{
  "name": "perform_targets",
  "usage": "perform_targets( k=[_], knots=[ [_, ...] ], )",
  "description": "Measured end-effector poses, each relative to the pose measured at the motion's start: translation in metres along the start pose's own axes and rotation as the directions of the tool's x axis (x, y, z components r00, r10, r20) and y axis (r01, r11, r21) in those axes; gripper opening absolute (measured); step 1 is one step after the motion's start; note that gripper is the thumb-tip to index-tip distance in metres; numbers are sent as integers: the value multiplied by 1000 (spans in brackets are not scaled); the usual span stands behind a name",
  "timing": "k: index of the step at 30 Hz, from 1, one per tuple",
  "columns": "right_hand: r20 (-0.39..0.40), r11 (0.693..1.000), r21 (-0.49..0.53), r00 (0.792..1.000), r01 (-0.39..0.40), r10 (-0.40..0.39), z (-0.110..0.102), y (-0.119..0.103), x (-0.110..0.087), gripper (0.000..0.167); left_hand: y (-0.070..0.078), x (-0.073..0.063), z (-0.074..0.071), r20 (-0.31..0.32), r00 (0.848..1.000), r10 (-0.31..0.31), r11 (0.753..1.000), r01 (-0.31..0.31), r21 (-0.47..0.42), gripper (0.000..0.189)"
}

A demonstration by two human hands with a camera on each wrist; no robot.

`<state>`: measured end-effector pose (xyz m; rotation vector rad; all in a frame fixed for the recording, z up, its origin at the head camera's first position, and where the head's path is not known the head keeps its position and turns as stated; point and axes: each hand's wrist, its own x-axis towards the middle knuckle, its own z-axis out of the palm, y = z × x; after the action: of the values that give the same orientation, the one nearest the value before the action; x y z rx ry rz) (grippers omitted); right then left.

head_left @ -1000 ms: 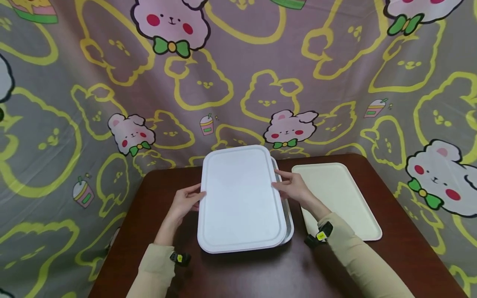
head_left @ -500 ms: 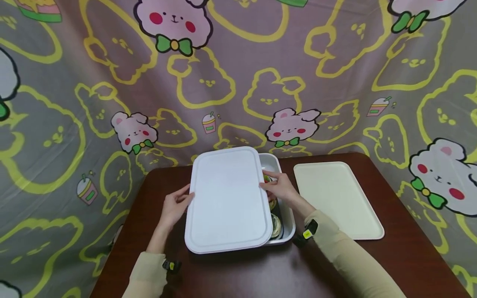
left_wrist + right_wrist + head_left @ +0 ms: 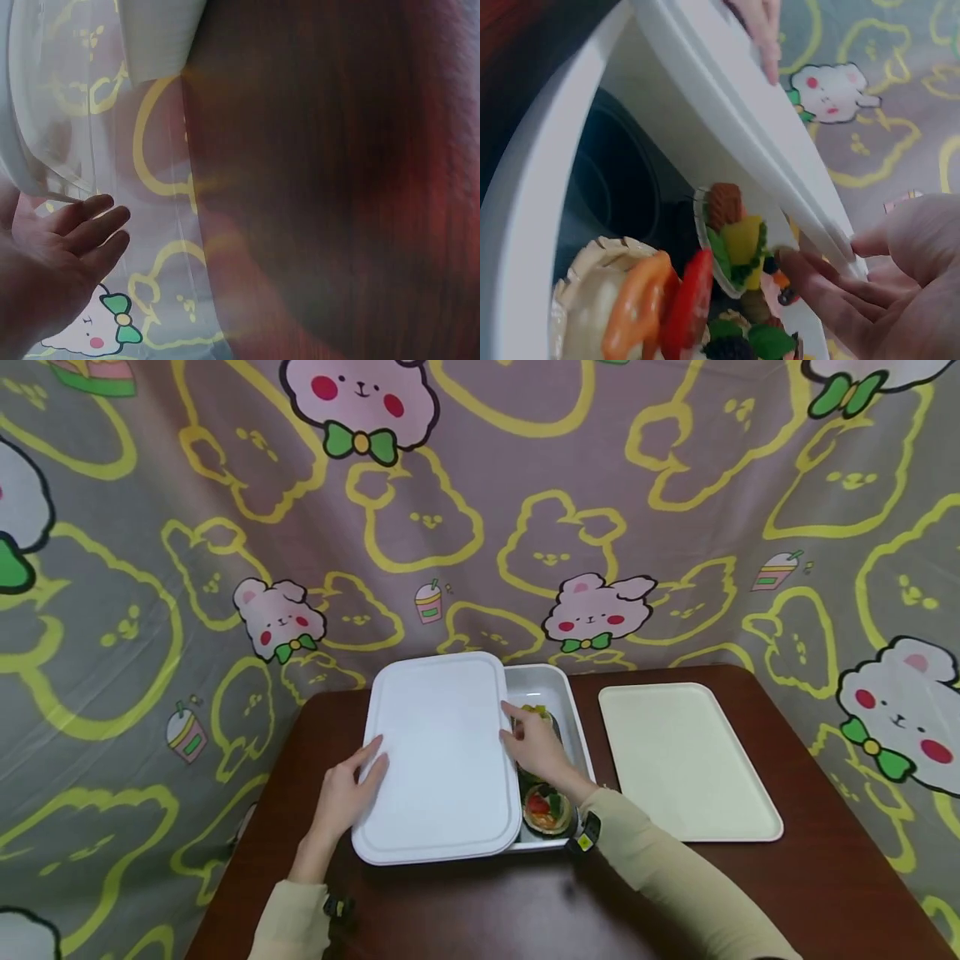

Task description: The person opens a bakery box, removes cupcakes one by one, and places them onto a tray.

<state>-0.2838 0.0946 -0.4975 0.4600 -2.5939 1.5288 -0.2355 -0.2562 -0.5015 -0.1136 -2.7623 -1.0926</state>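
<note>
A white rectangular lid [image 3: 438,760] sits shifted left over a white container [image 3: 572,722], whose right part is uncovered. My left hand [image 3: 339,797] holds the lid's left edge; in the left wrist view its fingers [image 3: 101,229] lie by the rim. My right hand [image 3: 538,747] pinches the right edge, thumb above and fingers below. The right wrist view shows the lid [image 3: 757,135] raised at a slant over the container's inside. In there are round cups with colourful toppings [image 3: 547,810], including an orange pretzel-shaped piece [image 3: 637,300] and a yellow piece [image 3: 744,240]. The lid hides the left part.
A cream tray [image 3: 686,760] lies on the dark brown table [image 3: 495,910], right of the container. A patterned cloth [image 3: 480,510] hangs behind the table and along its sides.
The lid has moved left with both hands, baring the right part of the container and the food inside. The cream tray stays in its place on the table.
</note>
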Motion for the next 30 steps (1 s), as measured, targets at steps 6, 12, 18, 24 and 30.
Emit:
perform_targets(
  k=[6,12,18,24,30],
  knots=[
    [6,937,-314,988,151,-157,18,-15,-3,52,-5,-9,-4,-5,1000,-3,997,3,79,62],
    [80,718,-667,977,200,-199,32,-49,-6,64,-10,-9,-11,-40,999,17,991,-12,137,62],
    [135,643,-740,981,195,-141,54,-65,-3,82,-24,-10,-26,-61,998,-14,987,23,158,66],
    [232,641,-734,970,226,-76,85,-75,-5,95,-47,-17,-48,-64,995,-76,979,87,184,72],
    [294,650,-712,954,263,-64,116,-79,-3,99,-72,-23,-65,-17,984,-179,965,179,190,79]
  ],
)
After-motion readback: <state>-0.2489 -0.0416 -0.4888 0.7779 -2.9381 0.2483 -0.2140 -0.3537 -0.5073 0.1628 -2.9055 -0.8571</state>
